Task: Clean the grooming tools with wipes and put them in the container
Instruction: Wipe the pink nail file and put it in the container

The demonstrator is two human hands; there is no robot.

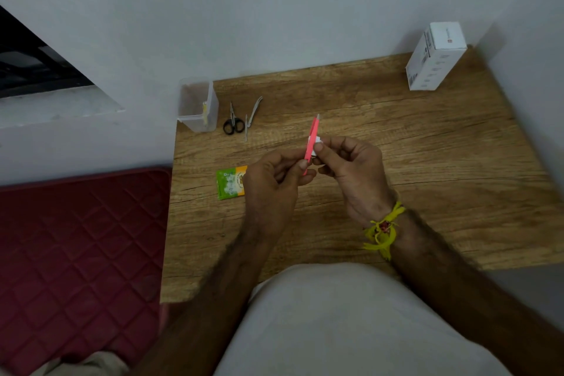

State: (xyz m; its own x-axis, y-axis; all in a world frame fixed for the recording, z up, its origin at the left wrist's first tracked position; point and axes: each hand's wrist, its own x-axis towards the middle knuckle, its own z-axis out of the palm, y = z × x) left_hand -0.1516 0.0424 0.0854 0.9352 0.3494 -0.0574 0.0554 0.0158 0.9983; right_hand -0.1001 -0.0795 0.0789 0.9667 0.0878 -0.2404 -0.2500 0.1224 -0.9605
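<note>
Pink tweezers (312, 140) are held above the table (396, 137), pinched at the lower end by the left hand (274, 180) while the right hand (351, 168) pinches a white wipe (317, 141) around them mid-length; advise firm strokes toward the tips, the left hand's pinch unmoved.

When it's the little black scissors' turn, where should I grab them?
Probably by the black handle loops. The scissors lie flat on the table, loops toward you, closed blades pointing at the wall. Come from above on the near side and pinch the loops. The clear container stands close on their left, and the metal nail tool lies on their right, so sideways reaches look cramped.
</note>
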